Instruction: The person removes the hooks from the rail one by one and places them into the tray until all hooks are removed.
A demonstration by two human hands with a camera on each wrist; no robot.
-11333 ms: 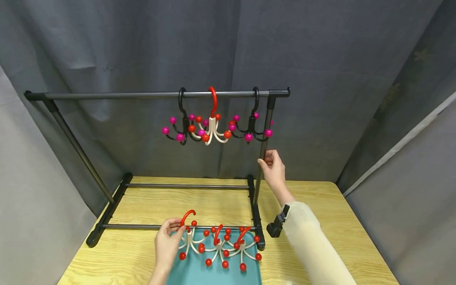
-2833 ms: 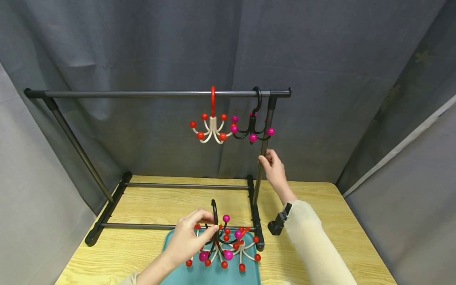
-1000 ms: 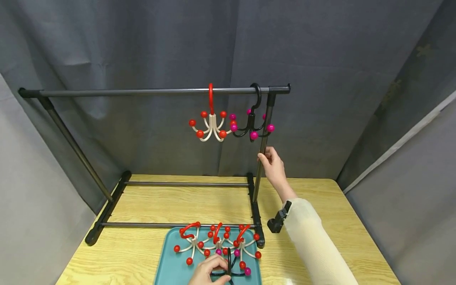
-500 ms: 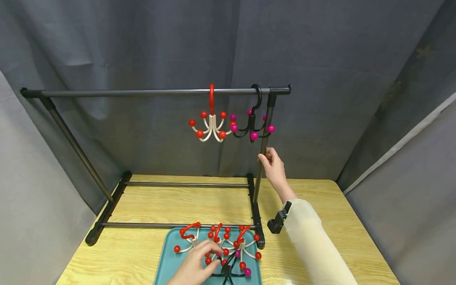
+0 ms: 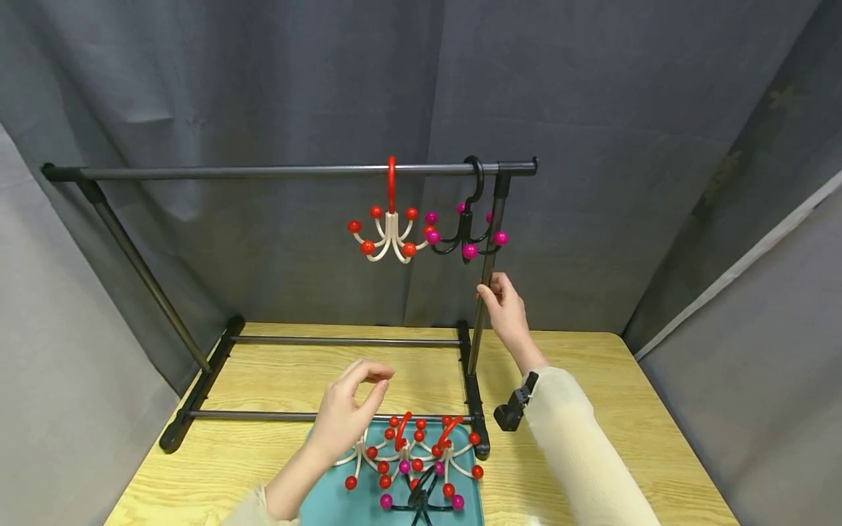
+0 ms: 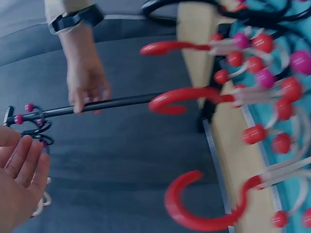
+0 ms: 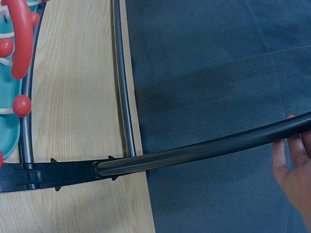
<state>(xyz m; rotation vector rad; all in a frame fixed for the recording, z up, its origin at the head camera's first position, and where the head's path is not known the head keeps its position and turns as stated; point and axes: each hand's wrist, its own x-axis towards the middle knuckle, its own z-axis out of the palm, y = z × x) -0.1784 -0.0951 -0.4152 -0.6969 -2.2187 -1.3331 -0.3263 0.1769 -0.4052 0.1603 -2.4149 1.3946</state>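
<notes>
My left hand (image 5: 345,413), holding nothing, hovers above the back left of a teal tray (image 5: 335,504) with its fingers loosely bent. In the tray lie three white claw hangers with red hooks and red ball tips, one of them (image 5: 447,456) at the right. A black claw hanger (image 5: 419,500) with magenta balls lies in front of them. My right hand (image 5: 508,314) grips the right post (image 5: 478,340) of a garment rack. From its top rail (image 5: 230,173) hang a white-and-red claw hanger (image 5: 392,230) and a black-and-magenta one (image 5: 465,226).
The rack's black feet (image 5: 204,387) and lower bars (image 5: 349,341) stand on a wooden table (image 5: 566,409). The tray's back edge lies by the front lower bar. Grey curtains (image 5: 296,88) enclose the back and sides.
A black-and-magenta claw hanger has come off the rail and now lies in the tray. My left hand let go of it, then rose away from the tray. The right hand stays on the post.
</notes>
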